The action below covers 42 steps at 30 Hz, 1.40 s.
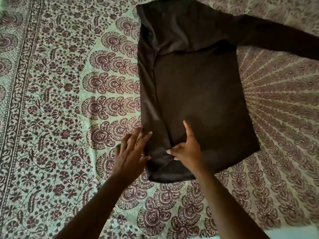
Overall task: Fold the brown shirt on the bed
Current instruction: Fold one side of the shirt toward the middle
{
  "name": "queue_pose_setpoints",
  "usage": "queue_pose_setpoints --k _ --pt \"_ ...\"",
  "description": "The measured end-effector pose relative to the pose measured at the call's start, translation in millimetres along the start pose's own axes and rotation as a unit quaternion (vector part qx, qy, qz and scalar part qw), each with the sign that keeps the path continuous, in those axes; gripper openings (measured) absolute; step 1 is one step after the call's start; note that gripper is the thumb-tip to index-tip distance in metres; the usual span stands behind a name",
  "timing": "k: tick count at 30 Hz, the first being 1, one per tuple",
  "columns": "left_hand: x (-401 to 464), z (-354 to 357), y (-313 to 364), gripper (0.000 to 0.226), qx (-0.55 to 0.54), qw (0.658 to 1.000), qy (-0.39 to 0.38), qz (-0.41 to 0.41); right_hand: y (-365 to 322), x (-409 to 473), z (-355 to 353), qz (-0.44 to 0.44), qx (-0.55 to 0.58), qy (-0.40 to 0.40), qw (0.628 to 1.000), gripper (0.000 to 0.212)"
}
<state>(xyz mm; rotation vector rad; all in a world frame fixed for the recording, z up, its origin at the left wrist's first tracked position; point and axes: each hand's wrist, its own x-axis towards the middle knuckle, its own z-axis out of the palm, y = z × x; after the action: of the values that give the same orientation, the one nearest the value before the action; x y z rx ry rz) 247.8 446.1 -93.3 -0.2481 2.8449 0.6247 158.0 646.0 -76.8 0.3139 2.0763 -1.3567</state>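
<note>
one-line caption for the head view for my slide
Both hands smooth the folded-in left side of a brown shirt on a patterned bedspread.

One head-worn wide-angle view, looking steeply down and forward, close over the patterned bedspread [57,104] at arm's reach.

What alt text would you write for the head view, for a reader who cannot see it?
A dark brown long-sleeved shirt lies on a patterned green-and-maroon bedspread, its left side folded in, the other sleeve still outstretched. The left hand and right hand press the fold near the hem.
</note>
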Motion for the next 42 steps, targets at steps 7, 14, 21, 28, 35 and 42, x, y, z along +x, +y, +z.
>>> queue_pose_setpoints --k 7,14,21,28,35,42 --pt "2 -1 -11 0.079 0.033 0.998 -0.042 0.039 1 7 -6 -0.019 -0.127 -0.043 0.991 0.142" --pt "21 -11 -2 0.083 -0.015 0.998 0.015 0.051 -14 7 0 -0.218 -0.298 0.043 0.928 0.078" --pt "22 -8 -13 0.127 0.110 0.983 -0.128 0.071 5 4 6 -0.218 -0.380 -0.099 0.894 0.076" --pt "23 -12 -8 0.100 0.014 0.997 -0.067 0.042 1 9 6 -0.287 -0.361 -0.013 0.887 0.044" --pt "69 -20 -7 0.131 0.095 0.987 -0.124 0.025 -53 84 11 -0.394 -0.481 -0.082 0.779 0.069" --pt "70 -24 -1 0.142 0.089 0.986 -0.143 -0.007 -97 121 -22 -0.342 -0.597 -0.061 0.723 0.061"
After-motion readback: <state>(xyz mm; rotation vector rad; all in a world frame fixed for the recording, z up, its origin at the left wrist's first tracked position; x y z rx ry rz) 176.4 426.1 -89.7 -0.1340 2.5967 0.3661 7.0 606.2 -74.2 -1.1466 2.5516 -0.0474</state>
